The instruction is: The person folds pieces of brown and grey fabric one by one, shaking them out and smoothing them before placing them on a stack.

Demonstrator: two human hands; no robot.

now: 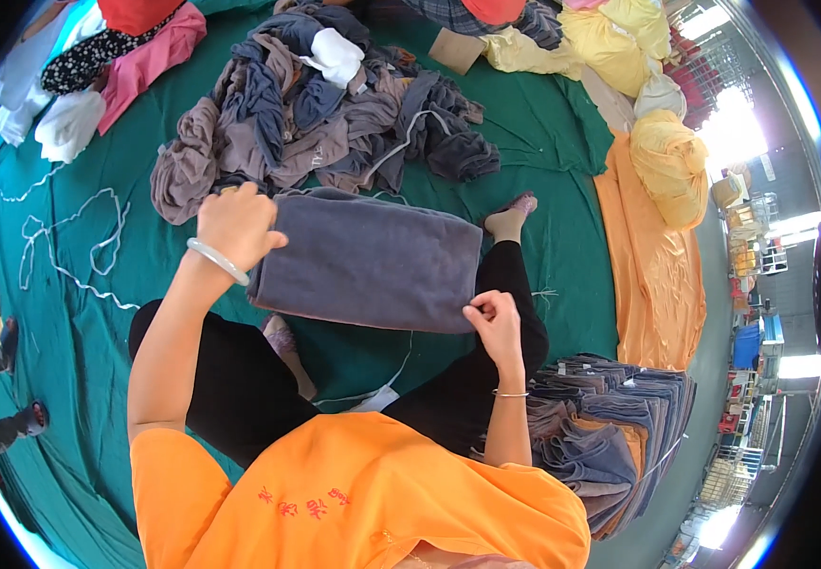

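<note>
A: What is laid out widest in the frame?

B: A green floor cloth [543, 123] is spread across most of the picture, with an orange cloth [652, 275] lying over it along the right side. A loose heap of grey and brown garments [335, 114] is piled at upper centre, and a stack of folded grey garments [610, 427] is seen at lower right, just beside the person's right elbow.

A: And where is the piece being handled?

B: A folded grey garment [368, 261] is held at the centre of the frame, just below the heap and above the person's black-clad legs. Its long axis is run left to right, dipping slightly toward the right.

A: How are the hands set on it?

B: The left hand [235, 228] is closed over the upper-left end of the garment, fingers wrapped on its edge; a pale bangle is worn at that wrist. The right hand [494, 318] is pinched shut on the lower-right corner. So the garment is spanned end to end between the two hands, neither nearer than the other.

A: Which way does the folded stack lie from there?

B: Down and to the right, on the side of the right hand, near it but apart.
</note>
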